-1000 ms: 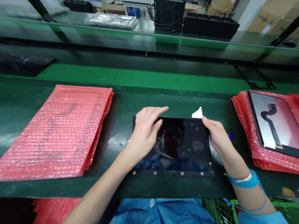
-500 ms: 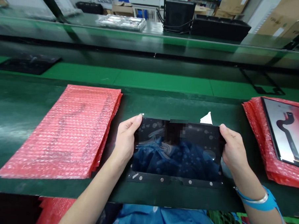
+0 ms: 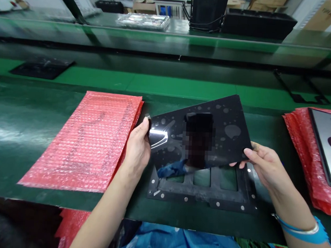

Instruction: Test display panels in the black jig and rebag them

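A glossy black display panel (image 3: 208,137) is lifted and tilted above a black fixture frame (image 3: 203,193) with metal studs on the dark green bench. My left hand (image 3: 138,148) grips the panel's left edge. My right hand (image 3: 265,166) holds its lower right corner from beneath. The panel's surface shows round smudges and reflections. Openings in the fixture frame show below the raised panel.
A stack of red bubble-wrap bags (image 3: 90,139) lies to the left. At the right edge another panel (image 3: 326,142) rests on red bubble wrap (image 3: 301,152). A green conveyor belt (image 3: 169,85) runs behind, with black trays (image 3: 257,22) and a clear tray (image 3: 144,20) on the far shelf.
Both hands took the panel by its edges and lifted it off the fixture frame, tilting its far side up. The white tab behind it is no longer visible.
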A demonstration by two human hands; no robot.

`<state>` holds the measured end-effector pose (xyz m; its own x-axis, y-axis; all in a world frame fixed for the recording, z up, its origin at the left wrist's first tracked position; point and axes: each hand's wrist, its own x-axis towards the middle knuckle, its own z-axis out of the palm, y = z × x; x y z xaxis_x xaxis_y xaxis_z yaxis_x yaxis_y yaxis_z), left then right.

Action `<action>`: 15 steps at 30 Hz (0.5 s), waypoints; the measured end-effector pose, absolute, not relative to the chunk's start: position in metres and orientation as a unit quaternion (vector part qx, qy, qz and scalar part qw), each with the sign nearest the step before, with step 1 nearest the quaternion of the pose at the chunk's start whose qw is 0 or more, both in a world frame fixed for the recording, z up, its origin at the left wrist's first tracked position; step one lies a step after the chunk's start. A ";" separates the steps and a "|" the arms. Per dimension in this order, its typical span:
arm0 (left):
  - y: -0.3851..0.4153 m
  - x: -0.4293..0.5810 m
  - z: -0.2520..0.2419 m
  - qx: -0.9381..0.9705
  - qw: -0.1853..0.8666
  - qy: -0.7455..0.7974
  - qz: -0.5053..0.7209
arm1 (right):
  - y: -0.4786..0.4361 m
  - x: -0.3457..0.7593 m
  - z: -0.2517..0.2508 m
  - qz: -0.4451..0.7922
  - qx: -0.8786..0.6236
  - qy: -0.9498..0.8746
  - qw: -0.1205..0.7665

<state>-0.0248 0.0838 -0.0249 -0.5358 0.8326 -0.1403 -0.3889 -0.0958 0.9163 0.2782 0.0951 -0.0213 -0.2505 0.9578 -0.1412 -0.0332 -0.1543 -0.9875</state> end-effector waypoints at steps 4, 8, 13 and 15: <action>0.078 -0.016 -0.019 0.274 0.536 0.481 0.638 | 0.102 0.285 -0.023 0.576 -0.489 -0.470 0.457; 0.072 -0.007 -0.012 0.339 0.636 0.441 0.535 | 0.108 0.295 -0.028 0.557 -0.507 -0.463 0.468; 0.069 -0.002 -0.012 0.318 0.605 0.448 0.577 | 0.114 0.303 -0.030 0.587 -0.482 -0.515 0.398; 0.069 -0.006 -0.011 0.299 0.588 0.454 0.599 | 0.122 0.296 -0.022 0.592 -0.464 -0.524 0.401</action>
